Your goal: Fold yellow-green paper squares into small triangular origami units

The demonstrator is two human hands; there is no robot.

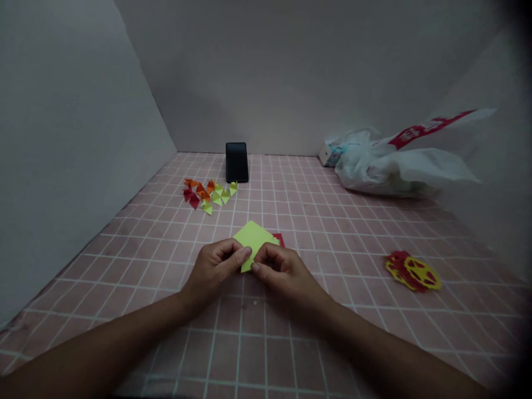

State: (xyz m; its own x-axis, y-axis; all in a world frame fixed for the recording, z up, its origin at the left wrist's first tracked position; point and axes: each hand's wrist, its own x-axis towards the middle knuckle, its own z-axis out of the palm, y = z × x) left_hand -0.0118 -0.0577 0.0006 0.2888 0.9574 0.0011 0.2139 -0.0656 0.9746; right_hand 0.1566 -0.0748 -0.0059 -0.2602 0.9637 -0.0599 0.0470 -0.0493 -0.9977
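A sheet of yellow-green paper (pixel 253 235) is held between my two hands near the middle of the table. My left hand (pixel 218 263) grips its left side, thumb on top. At its lower edge, my right hand (pixel 286 271) pinches the paper between thumb and fingers. One corner points away from me and another hangs down between the thumbs. Partly hidden behind my right hand, red paper (pixel 279 239) and more yellow-green edges show on the table.
Several small folded paper pieces (pixel 203 192) in red, orange and yellow lie at the back left. Behind them a black phone (pixel 236 162) leans upright. A white plastic bag (pixel 386 169) and a box (pixel 328 154) stand back right. Red and yellow cut-outs (pixel 412 271) lie to the right.
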